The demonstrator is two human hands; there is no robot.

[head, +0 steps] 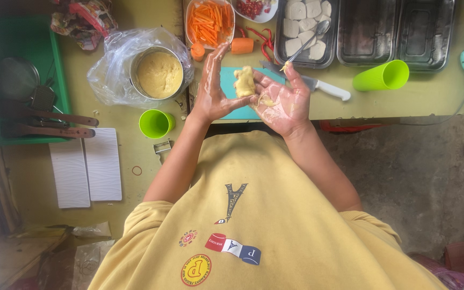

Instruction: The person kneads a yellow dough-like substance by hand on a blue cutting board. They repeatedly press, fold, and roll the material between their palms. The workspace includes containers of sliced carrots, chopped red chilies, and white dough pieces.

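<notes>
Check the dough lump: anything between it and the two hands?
Nothing visible. The dough lump sits directly between the left hand and the right hand, touching both. The right fingers also pinch a spoon.

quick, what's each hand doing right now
left hand: open, palm pressed against the dough lump
right hand: cupping the dough lump, fingers pinching a spoon

Crumpled red-patterned packet (84,21) at top left; clear plastic bag (108,70) around the metal pot (158,72).
</notes>
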